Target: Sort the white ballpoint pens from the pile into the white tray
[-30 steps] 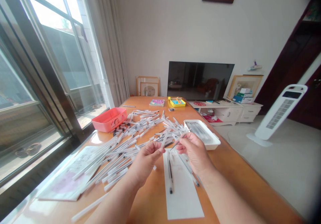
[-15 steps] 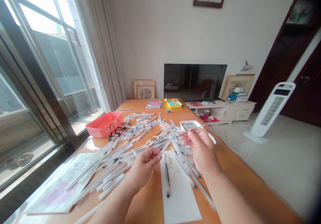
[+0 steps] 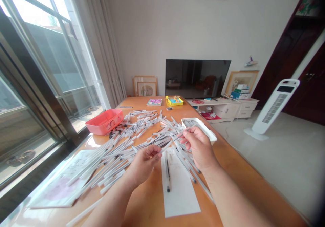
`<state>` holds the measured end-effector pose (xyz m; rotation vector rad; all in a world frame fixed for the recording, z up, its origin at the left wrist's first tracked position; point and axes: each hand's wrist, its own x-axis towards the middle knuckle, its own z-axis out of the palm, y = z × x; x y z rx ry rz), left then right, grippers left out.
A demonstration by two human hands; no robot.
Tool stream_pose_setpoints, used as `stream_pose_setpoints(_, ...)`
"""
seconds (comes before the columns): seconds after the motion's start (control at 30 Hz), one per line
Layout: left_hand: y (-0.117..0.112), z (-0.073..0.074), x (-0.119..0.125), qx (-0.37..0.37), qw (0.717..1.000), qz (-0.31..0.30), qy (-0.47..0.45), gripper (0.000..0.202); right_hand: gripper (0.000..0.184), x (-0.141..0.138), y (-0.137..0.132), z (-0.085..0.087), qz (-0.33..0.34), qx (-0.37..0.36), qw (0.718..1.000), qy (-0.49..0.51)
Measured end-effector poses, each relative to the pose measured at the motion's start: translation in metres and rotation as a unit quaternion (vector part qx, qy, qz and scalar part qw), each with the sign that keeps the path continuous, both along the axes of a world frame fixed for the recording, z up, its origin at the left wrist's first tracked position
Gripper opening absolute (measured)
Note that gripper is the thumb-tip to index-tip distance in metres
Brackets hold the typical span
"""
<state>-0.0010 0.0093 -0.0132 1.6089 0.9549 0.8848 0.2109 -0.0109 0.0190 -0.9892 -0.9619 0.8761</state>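
My left hand (image 3: 146,161) is closed, its thumb and fingertips pinching a whitish, translucent pen cap or tube (image 3: 167,146). Between the thumb and fingers of my right hand (image 3: 199,145) is a thin dark pen refill (image 3: 179,136), slanting down to the left. Its lower end meets the translucent piece; whether it sits inside cannot be made out. Below both hands lies a sheet of white paper (image 3: 181,200) with a dark-tipped pen (image 3: 168,174) on it. Clear pen barrels and pens (image 3: 114,166) are heaped loosely to the left and beyond the hands.
A pink basket (image 3: 101,129) stands at the table's left edge, near black pen parts. An open white box (image 3: 212,137) holding grey sticks sits beyond my right hand. A printed sheet (image 3: 56,189) is at left; a yellow box (image 3: 175,103) and booklet (image 3: 154,102) lie at the far end.
My right hand has moved slightly left and down, bringing the refill's end to the translucent piece in my left hand. The view has tilted down a little.
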Motion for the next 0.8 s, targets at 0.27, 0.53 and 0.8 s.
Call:
stream_pose_setpoints(0.27,0.0,0.0014,-0.0002,0.013,1.0,-0.004,0.028,0.027,0.022,0.0002,0.0009,-0.0034,-0.007,-0.005,1.0,0.007)
stream_pose_setpoints(0.53,-0.0002,0.0016,-0.0016,0.013,0.999,-0.011,0.032,0.027,0.021,-0.0002,0.0017,-0.0047,-0.008,-0.006,1.0,0.012)
stream_pose_setpoints(0.8,0.0007,0.0003,-0.0023,0.002,0.999,-0.017,0.032,0.029,0.021,-0.0004,0.003,-0.0058,-0.014,0.001,1.0,0.016)
